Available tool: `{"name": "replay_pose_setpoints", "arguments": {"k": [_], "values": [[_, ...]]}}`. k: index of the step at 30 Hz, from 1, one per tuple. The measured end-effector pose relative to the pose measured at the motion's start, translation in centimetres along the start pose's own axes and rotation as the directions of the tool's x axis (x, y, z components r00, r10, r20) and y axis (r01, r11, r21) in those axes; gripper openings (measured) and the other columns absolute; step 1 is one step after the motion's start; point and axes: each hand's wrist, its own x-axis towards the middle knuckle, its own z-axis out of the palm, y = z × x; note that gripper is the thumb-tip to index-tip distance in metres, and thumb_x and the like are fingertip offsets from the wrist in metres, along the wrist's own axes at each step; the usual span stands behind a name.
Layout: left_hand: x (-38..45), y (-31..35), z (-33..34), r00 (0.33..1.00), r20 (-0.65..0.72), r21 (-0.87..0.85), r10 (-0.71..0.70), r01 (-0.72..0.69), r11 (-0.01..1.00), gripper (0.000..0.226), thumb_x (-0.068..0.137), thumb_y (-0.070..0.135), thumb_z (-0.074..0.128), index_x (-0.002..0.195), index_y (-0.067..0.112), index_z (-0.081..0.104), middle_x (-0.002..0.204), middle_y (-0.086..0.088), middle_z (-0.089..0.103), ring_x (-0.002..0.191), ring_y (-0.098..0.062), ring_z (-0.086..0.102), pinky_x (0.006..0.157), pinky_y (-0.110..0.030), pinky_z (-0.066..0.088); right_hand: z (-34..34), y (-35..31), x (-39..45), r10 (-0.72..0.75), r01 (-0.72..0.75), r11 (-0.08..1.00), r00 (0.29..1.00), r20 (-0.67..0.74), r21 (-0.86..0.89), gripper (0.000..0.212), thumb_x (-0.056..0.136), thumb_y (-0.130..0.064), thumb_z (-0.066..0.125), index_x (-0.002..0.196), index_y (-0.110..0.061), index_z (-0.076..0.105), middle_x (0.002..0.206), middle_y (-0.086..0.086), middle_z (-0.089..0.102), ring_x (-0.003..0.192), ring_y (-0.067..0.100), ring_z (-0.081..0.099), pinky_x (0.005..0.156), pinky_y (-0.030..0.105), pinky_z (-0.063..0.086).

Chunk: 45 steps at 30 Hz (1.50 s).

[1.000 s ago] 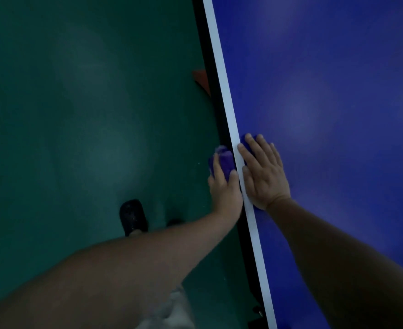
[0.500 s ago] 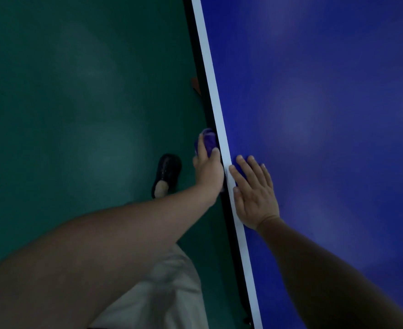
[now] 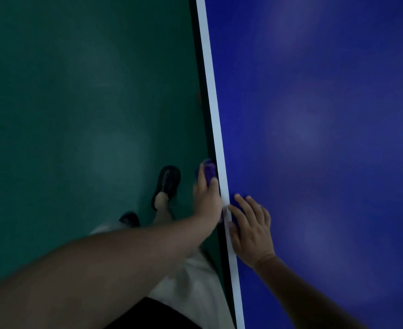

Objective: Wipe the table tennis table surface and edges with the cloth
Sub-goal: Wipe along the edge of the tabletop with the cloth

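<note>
The blue table tennis table [image 3: 314, 138] fills the right side, with a white stripe [image 3: 211, 91] along its left edge. My left hand [image 3: 206, 200] grips a purple cloth [image 3: 208, 170] and holds it against the table's dark side edge. My right hand [image 3: 251, 224] lies flat on the tabletop just inside the white stripe, fingers straight and spread. A bit of the cloth seems to show between the two hands at the stripe.
Green floor [image 3: 77, 115] lies left of the table. My feet in dark shoes [image 3: 167, 184] stand on it close to the table's edge, with my light shorts [image 3: 191, 281] below.
Both hands sit lower in the frame than before while the view has slid along the table's edge. My feet have stepped forward beside the table. The left hand still presses the cloth on the side edge.
</note>
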Motion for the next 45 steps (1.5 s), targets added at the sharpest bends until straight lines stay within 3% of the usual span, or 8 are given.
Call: {"name": "replay_pose_setpoints", "arguments": {"k": [8,12,18,22,27,31,34,45], "values": [[5.5,7.2,-0.2,0.996,-0.005,0.019,0.091,-0.091,0.996,0.061,0.098,0.039,0.039,0.156,0.046,0.02,0.145,-0.009,0.047,0.122,-0.027,0.055,0.109,-0.048,0.043,-5.4,1.9,17.4,-0.113,0.112,0.994,0.991,-0.072,-0.019,0.048,0.103,-0.03,0.039,0.147,-0.011,0.044,0.161,0.008,0.031,0.152,0.03,0.018,0.124,0.049,0.012],[3.0,6.1,-0.4,0.997,0.0,0.015,0.08,-0.08,0.997,0.074,0.086,0.044,0.037,0.158,0.045,0.015,0.138,-0.008,0.052,0.113,-0.024,0.059,0.101,-0.045,0.048,-7.4,1.4,25.6,-0.167,0.166,0.986,0.982,-0.092,-0.024,0.048,0.105,-0.029,0.04,0.149,-0.009,0.043,0.162,0.009,0.029,0.152,0.031,0.017,0.124,0.047,0.012],[3.2,6.2,-0.2,0.999,0.017,-0.022,-0.037,0.038,0.999,0.072,0.094,0.04,0.039,0.157,0.048,0.006,0.139,-0.007,0.05,0.107,-0.024,0.061,0.1,-0.049,0.049,-8.8,1.2,32.5,-0.177,0.173,0.983,0.982,-0.072,-0.056,0.052,0.106,-0.031,0.036,0.152,-0.009,0.039,0.163,0.009,0.027,0.153,0.032,0.016,0.124,0.046,0.01],[9.4,12.6,0.0,0.999,-0.009,-0.034,0.044,-0.044,0.998,0.065,0.105,0.032,0.039,0.157,0.049,0.004,0.144,-0.009,0.047,0.118,-0.029,0.057,0.106,-0.048,0.044,-9.4,1.4,35.0,-0.176,0.172,0.981,0.984,-0.041,-0.094,0.054,0.105,-0.033,0.034,0.154,-0.009,0.036,0.164,0.009,0.025,0.153,0.031,0.014,0.125,0.046,0.01],[16.5,21.5,-0.5,0.993,-0.011,0.02,0.117,-0.117,0.993,0.074,0.104,0.041,0.037,0.155,0.043,-0.017,0.133,0.004,0.05,0.097,-0.017,0.057,0.089,-0.035,0.046,-10.5,1.2,38.8,-0.145,0.139,0.987,0.987,-0.064,-0.082,0.057,0.105,-0.04,0.027,0.153,-0.011,0.037,0.164,0.008,0.025,0.153,0.03,0.014,0.125,0.047,0.012],[15.9,21.6,-0.9,0.984,0.017,0.003,0.175,-0.175,0.985,0.064,0.102,0.031,0.041,0.159,0.034,0.013,0.13,0.001,0.057,0.1,-0.021,0.062,0.092,-0.042,0.052,-11.9,0.7,43.8,-0.134,0.126,0.984,0.989,-0.056,-0.122,0.056,0.106,-0.041,0.026,0.154,-0.014,0.035,0.165,0.006,0.022,0.154,0.028,0.012,0.125,0.045,0.011],[14.3,19.9,-1.2,0.987,0.042,-0.057,0.155,-0.153,0.987,0.047,0.099,0.027,0.041,0.142,0.045,0.036,0.121,-0.008,0.063,0.098,-0.032,0.065,0.088,-0.054,0.054,-12.9,0.3,48.6,-0.149,0.142,0.982,0.988,-0.044,-0.128,0.055,0.106,-0.04,0.026,0.155,-0.015,0.034,0.166,0.006,0.021,0.154,0.029,0.011,0.125,0.045,0.01],[26.1,32.4,-0.5,0.987,0.024,-0.028,0.161,-0.16,0.987,0.058,0.104,0.033,0.039,0.159,0.035,0.02,0.147,-0.009,0.041,0.125,-0.027,0.05,0.109,-0.048,0.041,-12.5,0.7,57.8,-0.079,0.064,0.993,0.984,-0.158,-0.097,0.051,0.105,-0.033,0.03,0.155,-0.021,0.035,0.165,0.001,0.025,0.153,0.025,0.016,0.125,0.043,0.008]]}}
